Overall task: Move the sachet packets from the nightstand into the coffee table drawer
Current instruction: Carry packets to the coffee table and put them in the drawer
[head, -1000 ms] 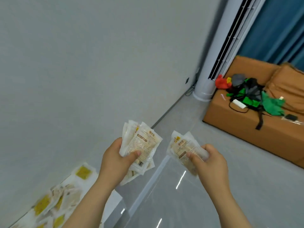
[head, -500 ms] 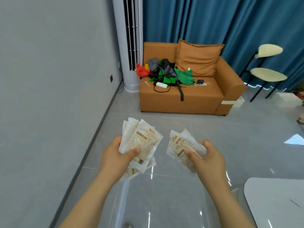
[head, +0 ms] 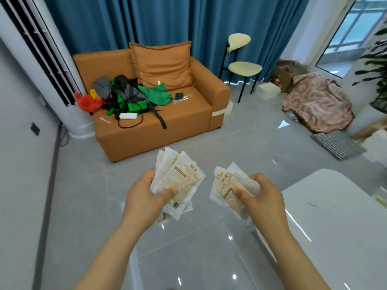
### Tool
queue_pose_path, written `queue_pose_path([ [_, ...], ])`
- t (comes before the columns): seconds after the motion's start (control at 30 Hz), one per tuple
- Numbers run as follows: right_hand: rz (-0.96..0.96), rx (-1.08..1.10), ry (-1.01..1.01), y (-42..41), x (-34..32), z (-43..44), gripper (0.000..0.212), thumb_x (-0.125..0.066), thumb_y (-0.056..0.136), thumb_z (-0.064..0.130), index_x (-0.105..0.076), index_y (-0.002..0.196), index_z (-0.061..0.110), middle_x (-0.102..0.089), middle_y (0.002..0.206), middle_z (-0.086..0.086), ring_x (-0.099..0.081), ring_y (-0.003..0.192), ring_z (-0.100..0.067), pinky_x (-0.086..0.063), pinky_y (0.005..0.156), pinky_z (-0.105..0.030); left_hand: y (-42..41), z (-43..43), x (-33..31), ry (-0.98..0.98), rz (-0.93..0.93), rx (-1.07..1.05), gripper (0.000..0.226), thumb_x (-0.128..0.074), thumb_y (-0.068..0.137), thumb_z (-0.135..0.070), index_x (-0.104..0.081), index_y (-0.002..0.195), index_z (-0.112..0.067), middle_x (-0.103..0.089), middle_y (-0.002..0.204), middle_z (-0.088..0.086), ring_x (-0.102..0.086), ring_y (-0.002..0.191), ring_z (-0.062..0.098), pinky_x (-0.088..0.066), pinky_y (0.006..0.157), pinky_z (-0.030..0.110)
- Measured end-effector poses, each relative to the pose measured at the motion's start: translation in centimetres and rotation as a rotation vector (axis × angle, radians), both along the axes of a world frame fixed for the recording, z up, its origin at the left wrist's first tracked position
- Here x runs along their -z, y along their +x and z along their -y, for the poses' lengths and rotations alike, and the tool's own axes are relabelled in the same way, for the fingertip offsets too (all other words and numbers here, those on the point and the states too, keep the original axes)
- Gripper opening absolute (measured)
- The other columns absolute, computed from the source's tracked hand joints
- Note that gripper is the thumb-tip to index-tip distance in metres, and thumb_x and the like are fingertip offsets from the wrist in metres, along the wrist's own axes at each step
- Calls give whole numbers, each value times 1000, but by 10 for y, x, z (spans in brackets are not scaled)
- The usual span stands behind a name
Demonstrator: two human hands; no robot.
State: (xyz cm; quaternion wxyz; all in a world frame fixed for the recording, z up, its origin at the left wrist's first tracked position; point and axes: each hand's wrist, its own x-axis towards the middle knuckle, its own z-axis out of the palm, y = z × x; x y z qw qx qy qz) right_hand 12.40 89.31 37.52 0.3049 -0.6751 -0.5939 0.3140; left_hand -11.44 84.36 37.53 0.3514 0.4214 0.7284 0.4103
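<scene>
A person carries sachet packets, a fanned stack (head: 178,181) gripped in the left hand (head: 144,197) and a bunch (head: 230,189) in the right hand (head: 261,199), toward a white tabletop (head: 335,216); loosely held outer packets could slip to the floor.

Left forearm (head: 113,252), well left of the white table (head: 339,222): bare along its whole visible length, tapering to a narrower wrist. Left hand (head: 146,197), also left of the table: bare, thumbnail short, outline softened by blur. Right forearm (head: 293,254), against the table's left edge: bare as well, same taper toward the wrist. Right hand (head: 263,201), just beside the table's left edge: bare, rounded knuckle row, short thumbnail. Finer surface detail too blurred to record.
</scene>
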Motion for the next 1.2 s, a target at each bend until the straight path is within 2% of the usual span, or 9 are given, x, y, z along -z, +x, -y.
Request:
queue_pose_path([
  [0.17, 14, 133, -34, 26, 8, -40, 22, -73, 79, 30, -55, 87, 23, -64, 81, 7, -61, 73, -14, -55, 66, -41, 20, -76, 7, -29, 2, 167, 23, -73, 79, -20, -62, 96, -30, -70, 91, -12, -66, 84, 8, -51, 66, 27],
  [0.33, 21, 240, -61, 66, 21, -95, 21, -73, 78, 31, -55, 84, 25, -65, 82, 6, -62, 72, -15, -54, 62, -39, 57, -161, 15, -49, -15, 312, 23, -73, 79, -20, -63, 98, -29, -69, 92, -12, -66, 84, 8, -50, 64, 24],
  [0.43, 0, 304, -64, 93, 27, -134, 20, -72, 79, 28, -53, 81, 23, -60, 75, 6, -56, 66, -11, -41, 52, -27, 87, -214, 16, -59, -41, 363, 24, -73, 80, -21, -62, 98, -31, -68, 90, -14, -65, 82, 3, -46, 60, 20],
  [0.5, -1, 330, -66, 113, 27, -160, 19, -70, 81, 29, -53, 82, 22, -59, 74, 7, -55, 65, -10, -37, 51, -25, 107, -248, 15, -77, -59, 395, 23, -73, 79, -21, -62, 97, -31, -68, 90, -13, -64, 81, 4, -46, 60, 20],
  [0.63, 7, 351, -110, 156, 26, -214, 15, -65, 83, 26, -50, 82, 22, -61, 78, 2, -57, 69, -16, -42, 56, -29, 148, -313, 11, -88, -92, 453, 22, -72, 80, -21, -61, 96, -31, -68, 89, -12, -64, 80, 3, -43, 59, 20],
  [0.77, 30, 387, -139, 190, 23, -266, 14, -59, 82, 20, -54, 94, 18, -61, 82, -1, -59, 75, -21, -51, 66, -39, 183, -374, 13, -93, -110, 519, 22, -72, 80, -20, -62, 97, -31, -68, 90, -13, -63, 81, 2, -42, 58, 19],
  [0.97, 37, 437, -203, 216, 37, -340, 23, -58, 84, 19, -56, 107, 19, -64, 88, -1, -61, 78, -20, -54, 72, -40, 216, -473, 28, -107, -144, 635, 23, -72, 81, -21, -61, 99, -31, -67, 90, -14, -63, 80, 2, -42, 57, 18],
  [1.2, 57, 542, -259, 225, 50, -436, 23, -59, 84, 22, -56, 107, 21, -63, 88, 1, -61, 79, -19, -54, 71, -39, 239, -607, 42, -121, -149, 834, 26, -73, 80, -20, -61, 102, -29, -66, 93, -13, -64, 83, 5, -46, 60, 18],
])
